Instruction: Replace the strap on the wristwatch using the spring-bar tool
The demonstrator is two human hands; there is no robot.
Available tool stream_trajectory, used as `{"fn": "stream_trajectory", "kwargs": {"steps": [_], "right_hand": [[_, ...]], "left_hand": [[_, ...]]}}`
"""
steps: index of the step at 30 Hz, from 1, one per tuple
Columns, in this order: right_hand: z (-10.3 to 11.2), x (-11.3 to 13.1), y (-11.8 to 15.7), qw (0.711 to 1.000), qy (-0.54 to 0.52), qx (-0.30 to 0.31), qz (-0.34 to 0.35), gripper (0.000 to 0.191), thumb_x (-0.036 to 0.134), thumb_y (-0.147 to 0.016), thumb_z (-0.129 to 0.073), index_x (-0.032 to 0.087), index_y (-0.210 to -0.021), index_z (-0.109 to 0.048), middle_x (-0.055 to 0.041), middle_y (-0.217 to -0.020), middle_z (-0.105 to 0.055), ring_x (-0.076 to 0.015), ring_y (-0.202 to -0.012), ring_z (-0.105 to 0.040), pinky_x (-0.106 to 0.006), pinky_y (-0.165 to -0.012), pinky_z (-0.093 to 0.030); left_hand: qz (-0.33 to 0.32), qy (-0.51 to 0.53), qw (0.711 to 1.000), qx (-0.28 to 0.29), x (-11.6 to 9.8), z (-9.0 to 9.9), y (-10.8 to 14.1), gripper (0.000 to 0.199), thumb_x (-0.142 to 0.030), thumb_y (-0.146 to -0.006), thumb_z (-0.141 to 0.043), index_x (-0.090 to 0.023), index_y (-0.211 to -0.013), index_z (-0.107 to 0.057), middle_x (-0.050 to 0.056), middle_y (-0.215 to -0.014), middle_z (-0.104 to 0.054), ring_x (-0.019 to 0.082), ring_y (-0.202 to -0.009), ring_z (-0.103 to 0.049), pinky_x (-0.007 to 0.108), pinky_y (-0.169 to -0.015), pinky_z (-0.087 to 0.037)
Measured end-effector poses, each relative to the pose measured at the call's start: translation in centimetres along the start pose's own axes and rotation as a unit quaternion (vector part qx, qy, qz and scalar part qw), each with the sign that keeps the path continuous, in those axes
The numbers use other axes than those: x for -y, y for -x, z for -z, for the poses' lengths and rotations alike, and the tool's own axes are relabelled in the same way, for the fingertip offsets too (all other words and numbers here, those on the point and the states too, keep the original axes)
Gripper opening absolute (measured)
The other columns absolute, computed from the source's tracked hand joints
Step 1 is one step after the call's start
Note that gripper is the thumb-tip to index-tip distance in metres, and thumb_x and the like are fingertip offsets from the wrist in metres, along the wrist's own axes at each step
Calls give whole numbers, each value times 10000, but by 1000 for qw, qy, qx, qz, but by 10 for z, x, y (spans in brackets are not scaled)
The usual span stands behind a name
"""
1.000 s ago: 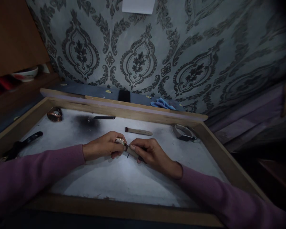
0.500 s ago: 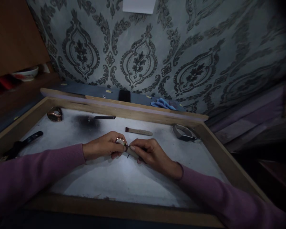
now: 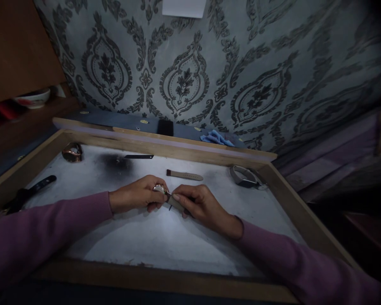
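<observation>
Over the middle of the white tray floor, my left hand [image 3: 142, 195] is closed round a round watch case [image 3: 159, 188] with a shiny metal rim. My right hand [image 3: 206, 207] pinches a beige-backed watch strap [image 3: 177, 203] between thumb and fingers. The strap's end meets the edge of the case; whether the two are joined is hidden by my fingertips. A thin dark sliver [image 3: 170, 207] shows just below the strap. Beyond my hands lies a loose strap [image 3: 186, 175], its beige lining up and a dark red end at the left.
A wooden rim [image 3: 165, 145] surrounds the tray. Inside are a rose-gold watch [image 3: 72, 152], a black-strapped watch [image 3: 34, 190], a dark flat blade [image 3: 139, 156] and a grey-banded watch [image 3: 244, 176]. Behind the rim lie a blue cloth [image 3: 217, 137] and a black object [image 3: 165, 127].
Almost nothing differs. Both hands keep their hold on the case and the strap, and the whole view has shifted very slightly.
</observation>
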State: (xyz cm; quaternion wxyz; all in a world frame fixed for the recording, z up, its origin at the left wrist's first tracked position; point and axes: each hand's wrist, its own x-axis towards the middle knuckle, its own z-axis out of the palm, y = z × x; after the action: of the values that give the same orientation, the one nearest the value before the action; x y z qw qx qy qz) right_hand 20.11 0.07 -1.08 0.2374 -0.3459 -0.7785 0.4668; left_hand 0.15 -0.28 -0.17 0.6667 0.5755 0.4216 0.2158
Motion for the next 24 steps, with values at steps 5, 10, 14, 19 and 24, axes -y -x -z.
{"fn": "stream_trajectory", "kwargs": {"steps": [5,10,14,19,24], "right_hand": [[0,2,0,1000,-7,4,-6,302,352,-916,-498,129,-758,-624,37,-550,-486,-59,-439,-465,-177,-439,-384],[0,3,0,1000,-11,6,-18,312,370,-913,-498,125,-769,-626,24,-595,-502,-61,-460,-478,-178,-455,-408],[0,2,0,1000,-16,7,-14,291,346,-915,-496,125,-771,-619,23,-597,-501,-60,-455,-476,-177,-445,-399],[0,2,0,1000,-21,5,-6,265,318,-914,-499,132,-772,-624,37,-562,-485,-60,-450,-473,-174,-440,-395],[0,2,0,1000,-17,4,-19,255,310,-913,-509,133,-775,-631,51,-519,-470,-56,-434,-450,-165,-422,-371]], "left_hand": [[2,-12,1000,-1,-1,0,0,146,-271,-698,-587,-153,-761,-529,-63,-518,-521,60,-416,-412,187,-406,-297],[-3,-26,1000,5,1,2,0,139,-271,-708,-576,-156,-768,-526,-60,-522,-524,63,-417,-419,186,-401,-302],[-4,-30,1000,8,2,3,-1,131,-266,-713,-574,-158,-770,-527,-60,-521,-526,61,-408,-413,185,-394,-297],[-7,-23,1000,13,2,3,-1,114,-256,-732,-574,-164,-769,-519,-63,-525,-528,63,-415,-431,189,-411,-314],[-14,-22,999,25,3,4,-1,119,-262,-735,-582,-168,-771,-519,-62,-534,-537,71,-426,-458,196,-424,-331]]}}
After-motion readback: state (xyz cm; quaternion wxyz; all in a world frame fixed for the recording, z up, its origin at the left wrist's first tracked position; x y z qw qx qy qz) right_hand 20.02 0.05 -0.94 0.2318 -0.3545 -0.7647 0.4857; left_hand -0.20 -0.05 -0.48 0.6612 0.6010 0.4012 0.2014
